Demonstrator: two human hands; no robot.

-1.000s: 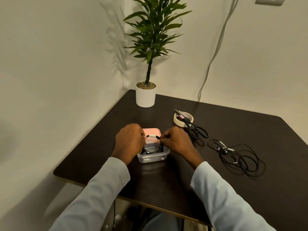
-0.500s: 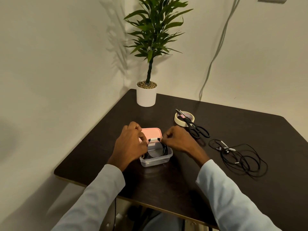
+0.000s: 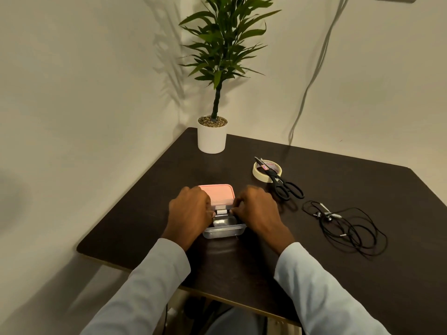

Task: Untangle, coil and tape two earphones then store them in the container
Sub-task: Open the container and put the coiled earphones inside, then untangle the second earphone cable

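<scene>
Item 1: taped earphone coil point(image 3: 221, 212), being seated in clear container point(image 3: 223, 232) | left hand point(image 3: 189, 215) and right hand point(image 3: 257, 211) each pinching it | Item 2: second earphone point(image 3: 343, 224), tangled on table point(image 3: 362, 274), right of container – untangling, coiling, taping, storing outstanding.

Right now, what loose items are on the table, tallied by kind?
Earphones: 2, a taped coil in the container, a tangled set on the table
Clear container: 1
Pink lid: 1
Tape roll: 1
Scissors: 1
Potted plant: 1
Total: 7
</scene>
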